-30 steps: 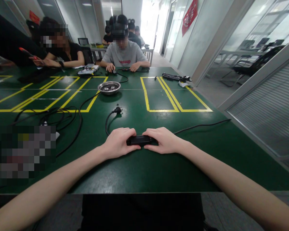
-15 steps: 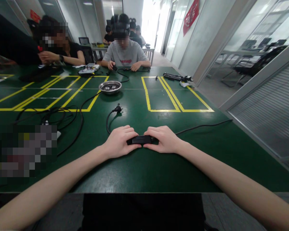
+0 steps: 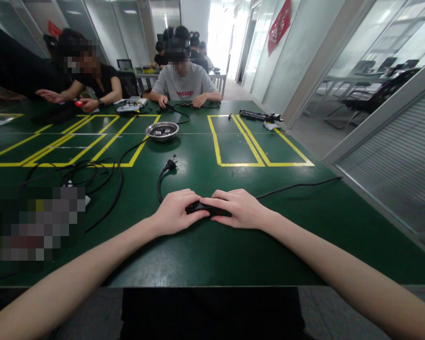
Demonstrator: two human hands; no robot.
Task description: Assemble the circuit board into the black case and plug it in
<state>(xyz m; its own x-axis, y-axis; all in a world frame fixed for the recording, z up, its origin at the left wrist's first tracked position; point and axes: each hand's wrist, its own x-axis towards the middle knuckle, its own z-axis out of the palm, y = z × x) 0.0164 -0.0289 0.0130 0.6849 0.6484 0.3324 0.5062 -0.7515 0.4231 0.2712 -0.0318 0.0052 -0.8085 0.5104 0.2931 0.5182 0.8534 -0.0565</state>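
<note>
A small black elongated device [image 3: 216,211] lies between my hands near the front of the green table [image 3: 212,259]. My left hand [image 3: 175,211] grips its left end between thumb and fingers. Around its right end my right hand [image 3: 239,208] is closed, with fingers reaching over the top. My fingers cover much of the device. A black plug [image 3: 170,165] on a short cord lies beyond my left hand, and the cord runs down behind that hand. Another black cable [image 3: 297,185] leads away to the right from behind my right hand.
Ahead stands a metal bowl [image 3: 162,131] with small metal parts. Tangled black cables [image 3: 88,172] and a blurred-out object [image 3: 38,226] lie at left. A black tripod-like item [image 3: 258,114] is at the far right. Two people work across the table.
My right fingers have stretched further left over the device, which now looks tilted. The plug has shifted slightly left and nearer. At far left, the other person's hands have moved apart, one holding something red.
</note>
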